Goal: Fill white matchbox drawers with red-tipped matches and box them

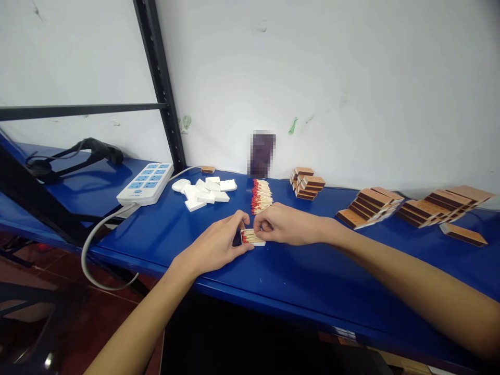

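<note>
Blue table (297, 281): power strip (145, 182) and white trays (207, 191) at 10 o'clock of the match tray (252, 237). Left hand (219, 245) pinches its left end; loose matches (261, 195) at 12 o'clock; right hand (285, 224) grips its right end, fingers curled; brown sleeves (367, 208) at 2 o'clock.

Bright even light, soft shadows, edges warped

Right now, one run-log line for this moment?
left hand: holds match tray | right hand: touches its matches | behind: match pile, white trays
</note>
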Demonstrator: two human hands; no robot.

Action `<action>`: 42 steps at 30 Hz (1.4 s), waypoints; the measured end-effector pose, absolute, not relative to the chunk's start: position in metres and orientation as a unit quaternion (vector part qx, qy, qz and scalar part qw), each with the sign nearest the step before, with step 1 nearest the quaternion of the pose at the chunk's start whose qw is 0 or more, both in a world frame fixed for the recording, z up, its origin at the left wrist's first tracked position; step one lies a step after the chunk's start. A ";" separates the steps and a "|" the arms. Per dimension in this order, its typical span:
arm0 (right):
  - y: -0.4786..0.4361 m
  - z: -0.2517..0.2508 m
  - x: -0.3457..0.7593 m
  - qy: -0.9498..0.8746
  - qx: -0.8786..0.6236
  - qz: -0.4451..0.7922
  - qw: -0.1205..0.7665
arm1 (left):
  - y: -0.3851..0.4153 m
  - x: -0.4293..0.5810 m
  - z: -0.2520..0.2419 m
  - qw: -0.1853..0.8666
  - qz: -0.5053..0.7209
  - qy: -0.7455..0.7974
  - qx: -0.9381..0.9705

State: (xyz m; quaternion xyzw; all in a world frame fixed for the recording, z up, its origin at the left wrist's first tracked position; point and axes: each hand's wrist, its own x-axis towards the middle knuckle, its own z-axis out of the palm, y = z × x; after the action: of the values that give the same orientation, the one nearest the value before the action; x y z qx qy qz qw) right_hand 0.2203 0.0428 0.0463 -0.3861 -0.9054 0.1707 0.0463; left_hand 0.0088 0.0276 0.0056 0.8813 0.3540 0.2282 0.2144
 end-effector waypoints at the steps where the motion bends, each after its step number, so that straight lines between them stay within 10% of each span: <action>1: 0.043 0.046 0.220 -0.904 -0.388 0.171 0.049 | 0.028 0.009 0.005 0.214 0.228 0.354 0.882; 26: 0.041 0.056 0.221 -0.866 -0.397 0.298 0.056 | 0.027 0.009 0.006 0.203 0.222 0.349 0.887; 42: 0.046 0.056 0.228 -0.900 -0.404 0.156 0.058 | 0.027 0.009 0.005 0.206 0.218 0.361 0.883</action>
State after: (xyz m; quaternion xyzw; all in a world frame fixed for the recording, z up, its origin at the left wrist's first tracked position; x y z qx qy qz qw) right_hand 0.2278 0.0463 0.0558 -0.4040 -0.8995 0.1561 0.0577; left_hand 0.0087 0.0274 0.0053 0.8829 0.3613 0.2185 0.2055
